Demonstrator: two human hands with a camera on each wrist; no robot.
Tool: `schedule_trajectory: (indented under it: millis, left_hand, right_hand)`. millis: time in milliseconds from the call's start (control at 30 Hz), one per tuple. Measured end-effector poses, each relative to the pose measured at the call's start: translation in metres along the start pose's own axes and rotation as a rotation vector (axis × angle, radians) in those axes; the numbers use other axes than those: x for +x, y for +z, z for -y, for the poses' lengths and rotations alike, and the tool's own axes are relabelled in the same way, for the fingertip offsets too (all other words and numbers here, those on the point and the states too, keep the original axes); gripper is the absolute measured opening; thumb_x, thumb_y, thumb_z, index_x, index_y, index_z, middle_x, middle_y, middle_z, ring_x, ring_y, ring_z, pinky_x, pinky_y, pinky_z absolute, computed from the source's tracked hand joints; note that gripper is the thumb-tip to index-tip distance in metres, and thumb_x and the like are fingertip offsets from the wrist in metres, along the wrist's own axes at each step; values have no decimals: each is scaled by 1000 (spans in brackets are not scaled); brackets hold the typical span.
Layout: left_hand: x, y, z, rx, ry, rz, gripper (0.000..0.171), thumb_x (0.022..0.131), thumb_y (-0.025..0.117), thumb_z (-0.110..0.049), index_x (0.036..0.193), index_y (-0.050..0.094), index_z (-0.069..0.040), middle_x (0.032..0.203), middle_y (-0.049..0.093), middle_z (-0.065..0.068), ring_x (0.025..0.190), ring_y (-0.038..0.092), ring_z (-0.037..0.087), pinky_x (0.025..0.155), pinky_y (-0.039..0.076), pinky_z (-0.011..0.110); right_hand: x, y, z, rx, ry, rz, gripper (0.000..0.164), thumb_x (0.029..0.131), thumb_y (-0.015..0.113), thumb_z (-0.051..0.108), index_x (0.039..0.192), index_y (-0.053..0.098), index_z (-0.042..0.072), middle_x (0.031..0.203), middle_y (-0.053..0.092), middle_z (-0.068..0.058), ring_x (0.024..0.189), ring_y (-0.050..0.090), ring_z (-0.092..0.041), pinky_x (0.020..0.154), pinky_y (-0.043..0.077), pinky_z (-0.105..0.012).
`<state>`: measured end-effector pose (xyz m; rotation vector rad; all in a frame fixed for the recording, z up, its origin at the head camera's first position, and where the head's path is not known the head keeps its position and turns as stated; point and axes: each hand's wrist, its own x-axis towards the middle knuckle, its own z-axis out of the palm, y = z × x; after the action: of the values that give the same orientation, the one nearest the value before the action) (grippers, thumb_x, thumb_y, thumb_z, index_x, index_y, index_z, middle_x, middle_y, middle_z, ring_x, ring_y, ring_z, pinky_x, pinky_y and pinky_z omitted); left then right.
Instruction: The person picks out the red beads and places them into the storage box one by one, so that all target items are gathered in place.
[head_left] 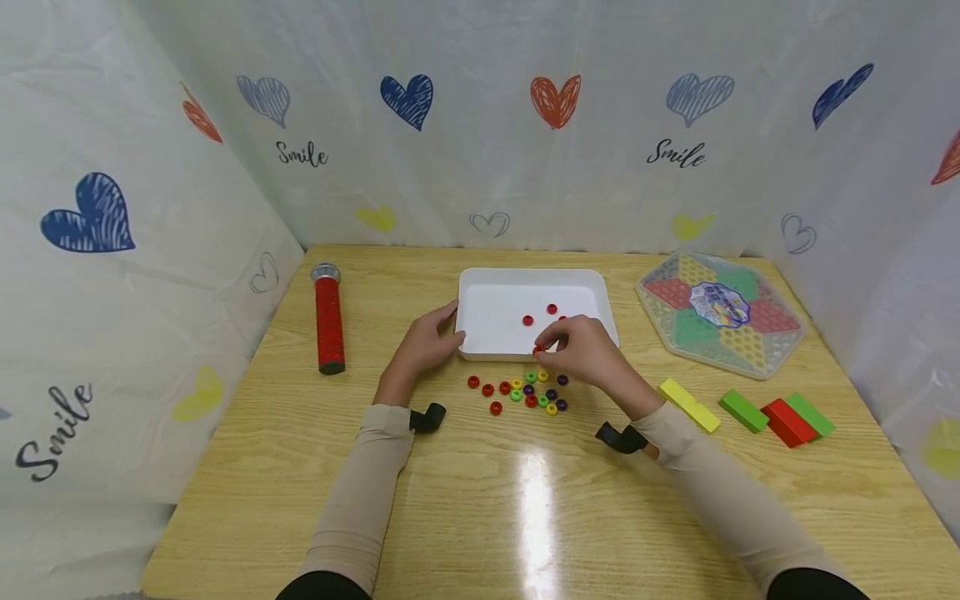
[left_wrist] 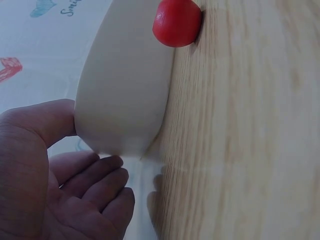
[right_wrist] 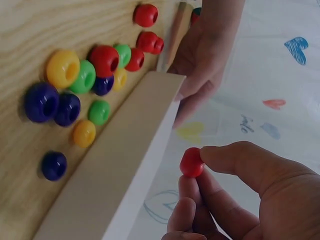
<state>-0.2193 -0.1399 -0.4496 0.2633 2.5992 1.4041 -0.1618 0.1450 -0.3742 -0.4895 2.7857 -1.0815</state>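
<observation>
A shallow white tray [head_left: 491,304] lies on the wooden table. My left hand [head_left: 426,340] holds its left end; in the left wrist view the thumb is at the rim and the curved fingers lie against the corner. My right hand [head_left: 588,352] pinches a red bead [right_wrist: 191,162] between thumb and fingertips, over the tray's front part. Inside the tray lie red beads [head_left: 528,320], one of them partly hidden by the right hand. In front of it, loose beads in red [head_left: 496,407], yellow, green [right_wrist: 99,112] and dark blue [right_wrist: 54,166] are scattered on the table.
On the left lies a red tube with a silver cap [head_left: 328,321]. A six-sided star-pattern game board [head_left: 720,312] lies at the back right. Nearer on the right are yellow [head_left: 688,405], green [head_left: 743,411] and red [head_left: 789,422] blocks. Printed curtains [head_left: 480,158] surround the table [head_left: 465,517].
</observation>
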Motion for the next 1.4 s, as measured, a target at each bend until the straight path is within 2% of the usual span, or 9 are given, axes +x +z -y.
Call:
schedule_trajectory:
  millis: [200,433,667,800,1033,1200,1400]
  left_hand:
    - [1,-1,0,2,-12,-6,68,97,66,-25,157,38,-16,162,39,5,153,31,23,126,28,41]
    - [1,0,1,2,-14,-1,68,97,66,-26,157,37,-16,162,38,6,153,31,25,126,28,42]
    - [-2,0,0,1,-12,0,68,97,66,-24,157,38,-15,162,39,7,153,31,25,126,28,42]
    - [-2,0,-2,-3,-7,-5,67,97,67,-24,157,38,-15,162,40,7,153,32,25,126,28,42]
    - [-2,-1,-1,1,2,-6,67,97,66,-22,157,38,-13,161,40,8,153,32,25,126,28,42]
    - [-3,-1,-2,-3,9,-4,67,96,67,-22,156,39,-11,161,41,10,152,33,26,126,29,41]
    - [-3,-1,-1,-9,29,-7,67,96,67,-20,156,39,-10,161,41,11,152,33,26,125,29,42]
  right_hand:
    - [15,-10,1,10,19,0,12,85,79,19,94,80,10,89,75,-5,71,57,-17,65,47,-30]
    - [37,-19,-1,41,51,-2,13,86,79,20,96,81,11,89,76,-7,73,64,-24,61,50,-31]
    - [60,-22,-4,40,105,24,16,87,78,22,99,80,10,94,76,-8,73,64,-18,60,51,-28]
    - [71,-23,-6,35,138,35,18,88,78,23,100,80,11,97,75,-10,72,62,-22,58,50,-29]
    - [86,-18,-12,57,189,62,19,88,77,22,103,80,10,104,75,-10,88,67,-28,67,53,-29]
    - [97,-14,-13,85,233,77,22,88,77,23,106,79,10,109,74,-11,88,66,-35,66,54,-34]
    - [111,-10,-18,58,256,72,21,89,77,24,105,79,10,115,72,-11,85,61,-24,69,52,-33]
